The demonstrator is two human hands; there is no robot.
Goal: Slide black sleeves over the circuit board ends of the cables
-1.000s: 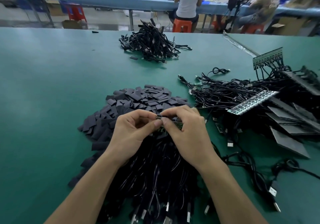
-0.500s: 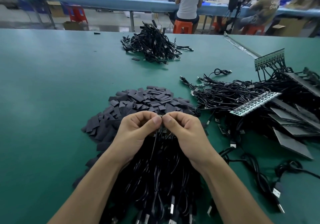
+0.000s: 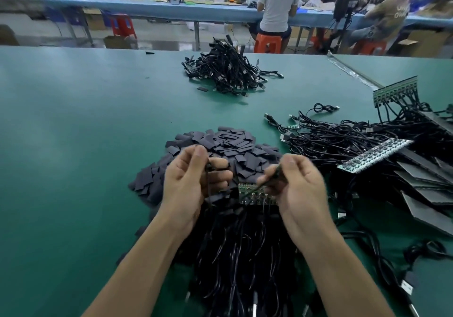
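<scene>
Cables [image 3: 207, 189] pinched separately: left hand [image 3: 188, 186], right hand [image 3: 299, 189].

Single head-worn wide-angle view, facing forward-down over table [image 3: 73, 145]; left hand [image 3: 193, 181], right hand [image 3: 294, 186] close.

1. Sleeve pile [image 3: 220, 150] sits mid counter [image 3: 73, 132], right behind the near cable bundle [image 3: 245, 255].
2. Tangled cables [image 3: 331, 142] plus circuit board strips [image 3: 375, 154] off to the right.
3. Another cable heap [image 3: 228, 74] way back.

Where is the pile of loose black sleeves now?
In the head view, the pile of black sleeves lies on the green table, just beyond the left hand and right hand, left of the cable tangle.
</scene>
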